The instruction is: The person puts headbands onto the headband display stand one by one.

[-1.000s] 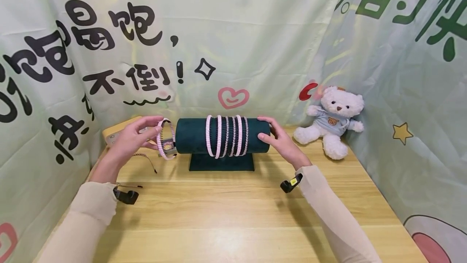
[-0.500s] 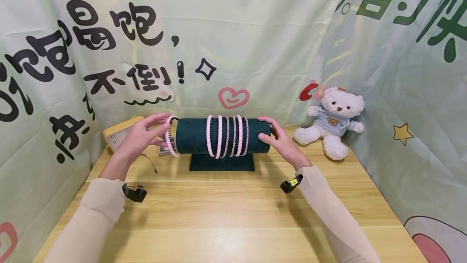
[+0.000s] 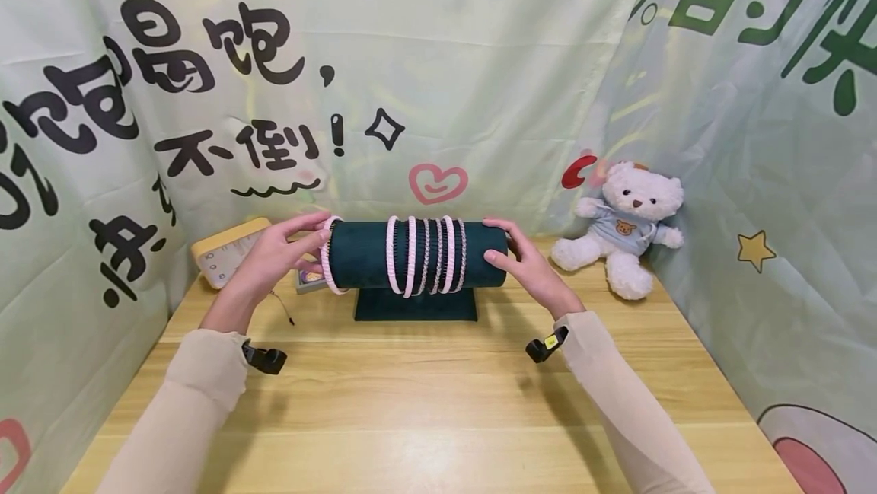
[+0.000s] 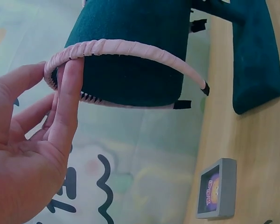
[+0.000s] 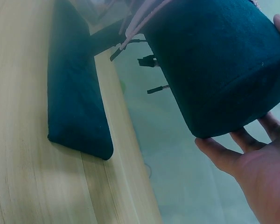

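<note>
A dark green velvet headband stand [image 3: 363,256], a padded cylinder on a flat base [image 4: 256,65], stands at the table's back. My left hand [image 3: 274,259] pinches a pink ribbon-wrapped headband [image 4: 123,47] between thumb and fingers. That headband arches over the cylinder's left end, its black-tipped end hanging lower in the left wrist view. Several other headbands [image 3: 410,258], pink padded and thin braided ones, sit around the middle of the cylinder. My right hand [image 3: 530,266] holds the cylinder's right end, thumb in front and fingers behind; its fingertips touch the end's edge in the right wrist view.
A yellow-edged clock [image 3: 222,254] stands at the back left. Beside it is a small grey box [image 4: 224,186], with a thin cord [image 3: 284,307] on the table nearby. A white teddy bear [image 3: 626,231] sits back right. Printed cloth walls [image 3: 521,98] enclose the wooden table [image 3: 425,403].
My left hand has moved right with the pink headband, bringing it from beside the stand onto the cylinder's left end. My right hand has stayed on the right end.
</note>
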`<action>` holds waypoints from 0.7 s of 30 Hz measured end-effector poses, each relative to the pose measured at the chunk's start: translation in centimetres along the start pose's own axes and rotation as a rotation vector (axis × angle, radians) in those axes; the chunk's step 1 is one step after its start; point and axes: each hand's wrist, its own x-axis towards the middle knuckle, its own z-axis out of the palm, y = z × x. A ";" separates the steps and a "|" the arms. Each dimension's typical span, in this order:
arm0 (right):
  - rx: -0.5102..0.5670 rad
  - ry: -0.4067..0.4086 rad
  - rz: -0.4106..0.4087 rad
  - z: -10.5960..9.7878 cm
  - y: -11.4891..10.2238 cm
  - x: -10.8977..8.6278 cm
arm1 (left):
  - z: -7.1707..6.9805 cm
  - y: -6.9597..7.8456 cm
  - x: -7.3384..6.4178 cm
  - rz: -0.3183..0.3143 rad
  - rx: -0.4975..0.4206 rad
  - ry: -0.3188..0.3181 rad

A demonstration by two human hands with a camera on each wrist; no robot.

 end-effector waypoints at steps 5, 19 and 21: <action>-0.001 0.004 0.002 0.0 0.1 0.0 | 0.2 0.1 0.2 -0.009 0.025 0.001; 0.009 -0.001 0.000 0.0 -0.1 0.0 | 0.8 0.5 0.7 -0.054 -0.026 -0.025; 0.009 0.001 0.005 0.0 -0.1 0.0 | 0.8 0.5 0.9 -0.061 -0.029 -0.033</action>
